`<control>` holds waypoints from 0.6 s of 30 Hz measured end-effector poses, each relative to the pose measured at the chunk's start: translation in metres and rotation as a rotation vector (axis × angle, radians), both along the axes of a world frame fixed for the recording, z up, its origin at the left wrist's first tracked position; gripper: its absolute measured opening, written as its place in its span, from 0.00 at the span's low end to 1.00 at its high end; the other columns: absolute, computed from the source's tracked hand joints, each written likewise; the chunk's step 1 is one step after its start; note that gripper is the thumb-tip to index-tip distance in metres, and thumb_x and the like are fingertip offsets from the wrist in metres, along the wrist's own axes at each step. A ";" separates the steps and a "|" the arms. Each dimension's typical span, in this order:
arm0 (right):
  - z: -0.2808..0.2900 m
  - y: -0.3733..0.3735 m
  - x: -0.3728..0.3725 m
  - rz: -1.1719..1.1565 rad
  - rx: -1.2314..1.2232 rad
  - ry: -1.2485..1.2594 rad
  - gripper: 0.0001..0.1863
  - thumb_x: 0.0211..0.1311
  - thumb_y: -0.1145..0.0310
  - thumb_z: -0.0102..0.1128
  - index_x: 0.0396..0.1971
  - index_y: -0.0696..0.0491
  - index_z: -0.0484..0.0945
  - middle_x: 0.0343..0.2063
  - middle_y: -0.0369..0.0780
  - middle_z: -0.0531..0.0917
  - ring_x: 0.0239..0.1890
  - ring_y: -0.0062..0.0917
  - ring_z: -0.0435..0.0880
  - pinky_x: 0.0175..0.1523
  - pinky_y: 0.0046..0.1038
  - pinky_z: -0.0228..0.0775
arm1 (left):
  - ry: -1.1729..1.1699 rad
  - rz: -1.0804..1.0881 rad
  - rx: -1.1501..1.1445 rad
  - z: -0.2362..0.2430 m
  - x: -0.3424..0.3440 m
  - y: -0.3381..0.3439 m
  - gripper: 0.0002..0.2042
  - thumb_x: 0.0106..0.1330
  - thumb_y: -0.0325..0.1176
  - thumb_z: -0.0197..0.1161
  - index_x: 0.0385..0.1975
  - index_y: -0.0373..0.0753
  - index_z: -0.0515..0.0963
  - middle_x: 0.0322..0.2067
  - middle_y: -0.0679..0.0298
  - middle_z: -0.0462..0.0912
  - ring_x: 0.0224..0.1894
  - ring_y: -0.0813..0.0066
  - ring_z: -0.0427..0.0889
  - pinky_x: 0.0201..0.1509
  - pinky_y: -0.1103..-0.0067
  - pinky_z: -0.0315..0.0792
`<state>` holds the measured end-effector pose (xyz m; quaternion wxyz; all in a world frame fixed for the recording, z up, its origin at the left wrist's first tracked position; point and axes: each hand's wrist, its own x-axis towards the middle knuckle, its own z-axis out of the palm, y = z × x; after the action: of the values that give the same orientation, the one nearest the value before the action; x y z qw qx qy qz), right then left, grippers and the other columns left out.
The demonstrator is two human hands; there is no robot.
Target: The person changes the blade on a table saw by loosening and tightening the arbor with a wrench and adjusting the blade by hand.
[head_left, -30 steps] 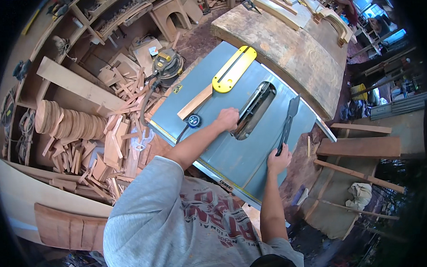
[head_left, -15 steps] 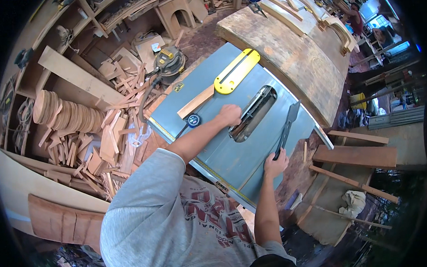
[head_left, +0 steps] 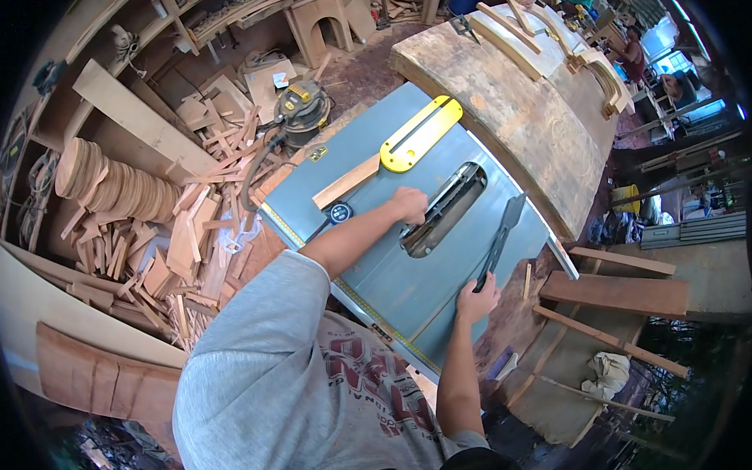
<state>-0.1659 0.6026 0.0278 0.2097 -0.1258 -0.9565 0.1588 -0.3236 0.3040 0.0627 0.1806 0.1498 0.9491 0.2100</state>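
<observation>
A blue-grey table saw top (head_left: 360,132) lies in front of me, with its long throat opening (head_left: 458,220) uncovered. My left hand (head_left: 410,206) is closed at the opening's near-left edge; whatever it grips is hidden by the fingers. Grey metal parts show inside the slot beside it. Over the right part of the top, my right hand (head_left: 478,298) grips one end of a long, flat black tool (head_left: 499,241) with a wider far end. The yellow slotted throat plate (head_left: 402,157) lies beyond my left hand, touching a wood strip (head_left: 345,183). A small round gauge (head_left: 340,212) sits near that strip.
A thick wooden workbench (head_left: 487,90) adjoins the far right side. Wood offcuts (head_left: 198,241) and a stack of round wood discs (head_left: 113,182) fill the left. A shop vacuum (head_left: 302,113) stands at the far left corner. Boards (head_left: 614,293) lie to the right.
The view has shifted slightly. Both hands keep nearly the same places, the left at the opening and the right still on the black tool.
</observation>
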 end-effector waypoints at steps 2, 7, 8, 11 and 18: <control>0.001 -0.001 -0.001 0.003 0.008 0.009 0.27 0.58 0.66 0.61 0.60 0.51 0.80 0.62 0.43 0.82 0.62 0.45 0.75 0.69 0.47 0.64 | -0.001 0.007 0.025 -0.003 0.000 -0.002 0.11 0.48 0.36 0.67 0.30 0.42 0.89 0.36 0.52 0.90 0.43 0.51 0.89 0.46 0.59 0.82; -0.001 0.001 0.000 0.000 0.004 0.027 0.27 0.58 0.66 0.61 0.60 0.51 0.80 0.62 0.43 0.82 0.62 0.44 0.75 0.69 0.46 0.64 | -0.122 0.147 0.154 0.008 -0.003 -0.001 0.12 0.46 0.38 0.68 0.31 0.43 0.89 0.36 0.51 0.90 0.42 0.51 0.89 0.46 0.59 0.82; -0.001 0.001 0.001 0.001 0.012 0.030 0.27 0.58 0.66 0.62 0.60 0.51 0.80 0.62 0.43 0.82 0.62 0.44 0.76 0.69 0.46 0.65 | -0.122 0.148 0.153 0.010 -0.003 0.000 0.12 0.46 0.38 0.68 0.31 0.43 0.89 0.36 0.51 0.90 0.42 0.51 0.89 0.46 0.59 0.82; -0.002 0.000 0.001 0.006 0.026 0.036 0.27 0.57 0.66 0.62 0.60 0.51 0.80 0.62 0.43 0.82 0.62 0.44 0.76 0.68 0.46 0.65 | -0.104 0.142 0.138 0.014 -0.002 -0.002 0.13 0.45 0.39 0.70 0.31 0.43 0.90 0.35 0.53 0.90 0.42 0.51 0.89 0.46 0.60 0.81; 0.000 -0.001 0.001 0.005 0.028 0.038 0.27 0.58 0.67 0.61 0.61 0.51 0.80 0.62 0.43 0.82 0.61 0.44 0.76 0.68 0.46 0.65 | -0.083 0.186 0.291 0.052 0.018 -0.003 0.12 0.43 0.39 0.71 0.28 0.42 0.88 0.31 0.54 0.89 0.37 0.52 0.87 0.43 0.62 0.80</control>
<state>-0.1645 0.6017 0.0277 0.2292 -0.1176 -0.9548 0.1480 -0.3054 0.3015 0.1145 0.1757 0.0772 0.9103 0.3668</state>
